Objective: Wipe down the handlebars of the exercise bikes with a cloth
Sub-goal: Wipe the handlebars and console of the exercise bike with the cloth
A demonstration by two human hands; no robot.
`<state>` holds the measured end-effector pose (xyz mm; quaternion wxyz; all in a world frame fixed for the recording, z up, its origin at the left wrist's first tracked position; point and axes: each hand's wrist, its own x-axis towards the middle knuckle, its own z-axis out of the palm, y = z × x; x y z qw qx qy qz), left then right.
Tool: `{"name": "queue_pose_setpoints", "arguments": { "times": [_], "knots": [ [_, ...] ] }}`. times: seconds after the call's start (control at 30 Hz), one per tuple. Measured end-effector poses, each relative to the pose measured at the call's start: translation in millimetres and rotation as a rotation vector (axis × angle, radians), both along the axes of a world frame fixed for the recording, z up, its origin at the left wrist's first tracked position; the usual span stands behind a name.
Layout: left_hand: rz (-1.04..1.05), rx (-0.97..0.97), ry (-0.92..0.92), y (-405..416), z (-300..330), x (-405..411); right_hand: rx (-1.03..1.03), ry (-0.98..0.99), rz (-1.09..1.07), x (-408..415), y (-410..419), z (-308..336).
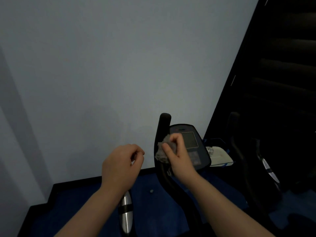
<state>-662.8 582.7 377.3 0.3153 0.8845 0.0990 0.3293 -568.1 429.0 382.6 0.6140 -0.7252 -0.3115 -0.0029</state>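
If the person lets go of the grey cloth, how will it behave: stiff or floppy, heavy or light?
The cloth looks crumpled and bunched in the right hand, so it is probably soft and floppy. A loose part hangs below the hand, so it would likely droop or slide off the handlebar. One hand holds it, so it seems light.

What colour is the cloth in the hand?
Grey; the cloth, gripped by the right hand, shows in the head view.

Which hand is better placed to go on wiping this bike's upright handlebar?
Right. The right hand grips the cloth and holds it against the handlebar. The left hand is apart from the bar, loosely curled and holding nothing I can see.
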Motion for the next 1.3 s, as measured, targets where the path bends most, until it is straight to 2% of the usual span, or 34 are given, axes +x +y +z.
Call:
{"name": "queue_pose_setpoints", "arguments": {
  "times": [0.03, 0.1, 0.2, 0.23, 0.33, 0.4, 0.5, 0.6, 0.7, 0.8, 0.9, 1.0, 1.1, 1.13, 1.23, 1.3],
  "knots": [
    [0.011, 0.0, -0.001, -1.0, 0.2, 0.2, -0.08, 0.006, 0.031, -0.5, -6.2, 0.9],
    [0.021, -0.004, -0.002, -0.9, 1.7, 0.0, -0.132, -0.109, 0.007, -1.8, -8.7, 17.6],
    [0.024, 0.002, 0.01, -0.7, 3.1, -1.3, 0.019, -0.358, -0.185, -5.3, 9.2, 54.7],
    [0.023, 0.0, 0.021, -0.9, 3.5, -1.9, -0.019, -0.465, -0.267, -6.6, 18.0, 63.1],
    [-0.007, -0.032, 0.051, 1.3, 5.8, -2.6, -0.341, -0.777, -0.501, -8.9, 36.4, 62.6],
    [-0.034, -0.046, 0.071, 3.2, 6.6, -3.7, -0.416, -0.85, -0.52, -13.7, 34.1, 48.0],
    [-0.078, -0.07, 0.105, 5.9, 9.3, -5.4, -0.509, -0.771, -0.372, -26.0, 18.6, 24.3],
    [-0.132, -0.068, 0.113, 9.1, 10.4, -6.9, -0.459, -0.578, -0.276, -22.4, 8.9, 33.2],
    [-0.182, -0.014, 0.044, 11.9, 5.3, -9.9, -0.4, -0.678, -0.423, -12.0, 18.0, 55.7],
    [-0.254, 0.025, 0.001, 18.4, -1.0, -13.0, -0.46, -0.739, -0.498, -17.9, 33.3, 47.2],
    [-0.334, 0.085, -0.014, 26.7, -5.4, -14.8, -0.569, -0.702, -0.373, -31.3, 28.6, 19.2],
    [-0.385, 0.116, -0.039, 31.0, -7.1, -14.0, -0.62, -0.449, -0.156, -44.4, -2.0, 18.4],
    [-0.37, 0.103, -0.077, 27.8, -8.5, -11.7, -0.794, -0.303, 0.069, -54.7, -28.4, 34.3],
    [-0.362, 0.089, -0.087, 26.0, -8.9, -11.2, -0.789, -0.293, 0.066, -54.4, -28.7, 38.6],
    [-0.347, 0.079, -0.09, 22.4, -11.9, -10.5, -0.571, -0.357, -0.164, -47.5, -3.8, 38.5],
    [-0.347, 0.084, -0.085, 22.5, -13.3, -10.9, -0.512, -0.326, -0.218, -48.2, 13.9, 30.7]
  ]
}}
